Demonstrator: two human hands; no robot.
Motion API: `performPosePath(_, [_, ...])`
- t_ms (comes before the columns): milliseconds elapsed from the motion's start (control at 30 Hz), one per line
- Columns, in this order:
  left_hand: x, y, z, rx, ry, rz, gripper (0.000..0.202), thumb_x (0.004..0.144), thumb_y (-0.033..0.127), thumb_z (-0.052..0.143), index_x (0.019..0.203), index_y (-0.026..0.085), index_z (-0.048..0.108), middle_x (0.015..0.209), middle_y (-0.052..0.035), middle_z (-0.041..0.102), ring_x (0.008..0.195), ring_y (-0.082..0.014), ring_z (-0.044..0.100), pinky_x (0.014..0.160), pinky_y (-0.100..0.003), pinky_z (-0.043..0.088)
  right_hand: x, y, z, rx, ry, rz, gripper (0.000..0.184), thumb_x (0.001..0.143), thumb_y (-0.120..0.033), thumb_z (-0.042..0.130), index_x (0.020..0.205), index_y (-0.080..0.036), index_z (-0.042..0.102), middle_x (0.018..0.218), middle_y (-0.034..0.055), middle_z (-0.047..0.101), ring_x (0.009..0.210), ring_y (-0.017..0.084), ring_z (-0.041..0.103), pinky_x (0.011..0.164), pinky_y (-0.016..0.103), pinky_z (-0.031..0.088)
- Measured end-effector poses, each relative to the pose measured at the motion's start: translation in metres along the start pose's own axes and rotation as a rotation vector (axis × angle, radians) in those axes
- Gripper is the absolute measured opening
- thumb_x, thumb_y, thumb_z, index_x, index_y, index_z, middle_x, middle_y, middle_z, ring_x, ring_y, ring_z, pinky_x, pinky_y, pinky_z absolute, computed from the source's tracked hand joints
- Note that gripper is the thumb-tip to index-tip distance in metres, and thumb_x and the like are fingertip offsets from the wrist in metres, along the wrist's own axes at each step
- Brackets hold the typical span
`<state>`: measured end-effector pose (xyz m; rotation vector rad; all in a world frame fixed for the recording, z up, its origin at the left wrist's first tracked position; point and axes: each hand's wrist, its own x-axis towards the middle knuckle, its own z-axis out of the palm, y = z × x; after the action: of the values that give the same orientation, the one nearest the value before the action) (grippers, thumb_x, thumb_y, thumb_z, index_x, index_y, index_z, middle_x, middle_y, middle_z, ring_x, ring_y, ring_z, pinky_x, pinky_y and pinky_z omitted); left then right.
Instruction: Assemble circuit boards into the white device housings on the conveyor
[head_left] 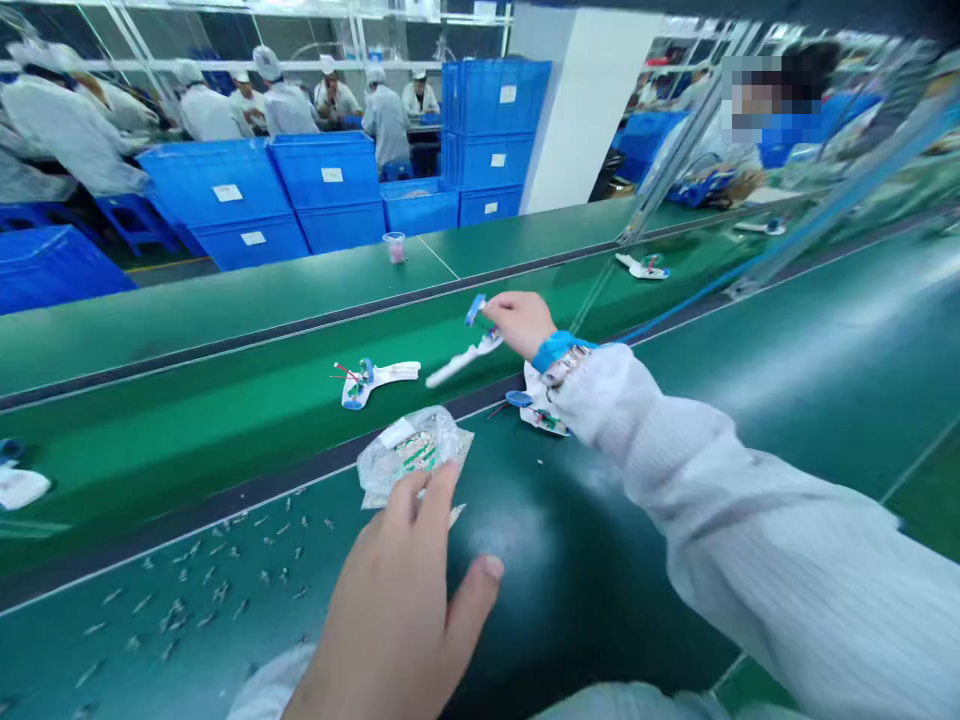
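My right hand [525, 322] is over the green conveyor belt, its fingers pinched on a white plastic housing [466, 360]. A small blue part [475, 309] sticks out at the fingertips. My left hand [409, 590] is above the work table with thumb and fingers apart, holding nothing. Just beyond its fingertips lies a clear plastic bag [412, 450] of small white and green pieces. Partly hidden under my right forearm is another white housing [545, 412] with a blue part and wires. A similar wired housing [379, 380] rests on the belt to the left.
Many small metal pieces [176, 612] lie scattered on the table at left. More housings [643, 267] sit along the belt [225, 420]. A plastic cup [395, 247] stands on the far ledge. Blue crates [491, 130] and several workers are behind; a metal post [686, 125] rises at right.
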<state>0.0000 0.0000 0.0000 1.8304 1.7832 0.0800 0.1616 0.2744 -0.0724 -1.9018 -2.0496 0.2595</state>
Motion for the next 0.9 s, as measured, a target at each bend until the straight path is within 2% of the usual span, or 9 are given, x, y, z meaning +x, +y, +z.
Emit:
performPosePath(133, [0.000, 0.003, 0.001, 0.037, -0.122, 0.060, 0.060, 0.085, 0.039, 0.040, 0.143, 0.022, 0.039, 0.143, -0.0107, 0.048, 0.120, -0.0345, 0.053, 0.094, -0.052, 0.045, 0.015, 0.000, 0.009, -0.046, -0.050, 0.020, 0.032, 0.096, -0.033, 0.044, 0.117, -0.013, 0.057, 0.114, 0.0102, 0.061, 0.102, 0.020, 0.060, 0.088, 0.039, 0.051])
performPosePath(200, [0.001, 0.003, 0.001, 0.042, -0.151, 0.086, 0.060, 0.085, 0.039, 0.040, 0.142, 0.021, 0.041, 0.141, -0.0110, 0.050, 0.120, -0.0356, 0.052, 0.096, -0.054, 0.043, 0.013, -0.013, 0.027, -0.049, -0.138, -0.066, 0.034, 0.093, -0.034, 0.053, 0.119, -0.015, 0.055, 0.117, 0.0093, 0.059, 0.102, 0.020, 0.060, 0.087, 0.041, 0.052])
performPosePath(367, [0.003, -0.001, -0.001, 0.041, -0.160, 0.093, 0.060, 0.085, 0.039, 0.041, 0.141, 0.020, 0.043, 0.140, -0.0111, 0.052, 0.121, -0.0363, 0.053, 0.099, -0.056, 0.041, -0.005, -0.065, 0.079, -0.078, -0.379, -0.379, 0.037, 0.092, -0.034, 0.055, 0.124, -0.016, 0.053, 0.125, 0.0098, 0.054, 0.108, 0.022, 0.057, 0.090, 0.043, 0.050])
performPosePath(500, [0.002, -0.007, -0.005, 0.034, -0.128, 0.110, 0.060, 0.084, 0.040, 0.041, 0.140, 0.020, 0.045, 0.138, -0.0111, 0.053, 0.119, -0.0363, 0.055, 0.096, -0.056, 0.044, -0.007, -0.084, 0.085, -0.177, -0.524, -0.449, 0.035, 0.091, -0.034, 0.055, 0.120, -0.015, 0.055, 0.120, 0.0094, 0.057, 0.104, 0.021, 0.059, 0.088, 0.042, 0.051])
performPosePath(600, [0.003, -0.014, -0.005, 0.029, -0.024, 0.080, 0.057, 0.085, 0.043, 0.039, 0.136, 0.022, 0.050, 0.133, -0.0111, 0.058, 0.116, -0.0369, 0.057, 0.091, -0.055, 0.047, -0.008, -0.084, 0.068, -0.232, -0.590, -0.492, 0.033, 0.091, -0.034, 0.055, 0.117, -0.014, 0.056, 0.116, 0.0089, 0.059, 0.100, 0.019, 0.060, 0.085, 0.040, 0.052])
performPosePath(667, [0.003, -0.021, -0.003, 0.007, 0.110, 0.041, 0.052, 0.086, 0.043, 0.038, 0.132, 0.024, 0.054, 0.127, -0.0097, 0.063, 0.110, -0.0347, 0.061, 0.086, -0.050, 0.050, -0.013, -0.083, 0.048, -0.246, -0.596, -0.545, 0.032, 0.091, -0.035, 0.055, 0.116, -0.014, 0.057, 0.115, 0.0087, 0.059, 0.100, 0.019, 0.060, 0.085, 0.040, 0.052])
performPosePath(800, [0.004, -0.036, -0.002, -0.099, 0.584, -0.029, 0.041, 0.089, 0.045, 0.039, 0.117, 0.026, 0.062, 0.116, -0.0063, 0.068, 0.097, -0.0269, 0.065, 0.073, -0.035, 0.053, -0.041, -0.079, -0.014, -0.228, -0.616, -0.708, 0.035, 0.082, -0.027, 0.064, 0.112, -0.010, 0.059, 0.108, 0.0110, 0.063, 0.096, 0.020, 0.059, 0.079, 0.030, 0.045])
performPosePath(867, [0.006, -0.041, -0.004, -0.183, 0.826, -0.073, 0.037, 0.090, 0.044, 0.041, 0.113, 0.024, 0.062, 0.115, -0.0063, 0.067, 0.100, -0.0244, 0.064, 0.075, -0.032, 0.051, -0.060, -0.079, -0.048, -0.221, -0.679, -0.797, 0.033, 0.075, -0.022, 0.069, 0.107, -0.013, 0.064, 0.103, 0.0077, 0.066, 0.090, 0.017, 0.058, 0.071, 0.025, 0.040])
performPosePath(900, [0.008, -0.043, -0.005, -0.226, 0.887, -0.075, 0.036, 0.091, 0.043, 0.041, 0.113, 0.024, 0.062, 0.115, -0.0061, 0.066, 0.102, -0.0233, 0.062, 0.079, -0.031, 0.050, -0.070, -0.080, -0.063, -0.220, -0.716, -0.837, 0.031, 0.073, -0.019, 0.070, 0.103, -0.014, 0.066, 0.100, 0.0058, 0.067, 0.086, 0.016, 0.058, 0.068, 0.024, 0.038])
